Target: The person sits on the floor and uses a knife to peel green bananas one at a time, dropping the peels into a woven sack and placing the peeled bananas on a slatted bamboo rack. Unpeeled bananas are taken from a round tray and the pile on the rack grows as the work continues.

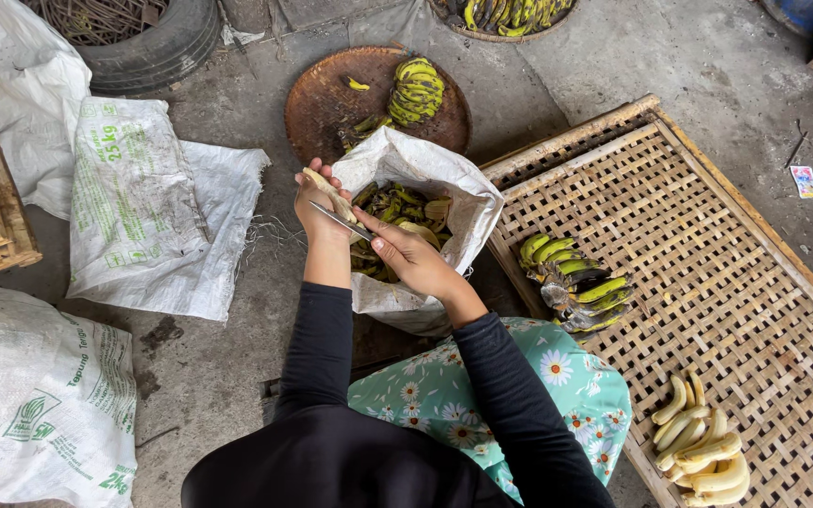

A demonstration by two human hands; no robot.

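A black sleeve [317, 339] and floral-clothed lap [482, 395] lie nearest. Beyond, a woven bamboo rack [708, 235] on the floor carries unpeeled banana bunches [578, 280] and peeled bananas [703, 442]. A white sack [425, 169] holds peels. Over it, the left hand [320, 209] has its fingers wrapped around a peeled banana [329, 191]; the right hand [416, 259] grips a knife [342, 222] laid against it.
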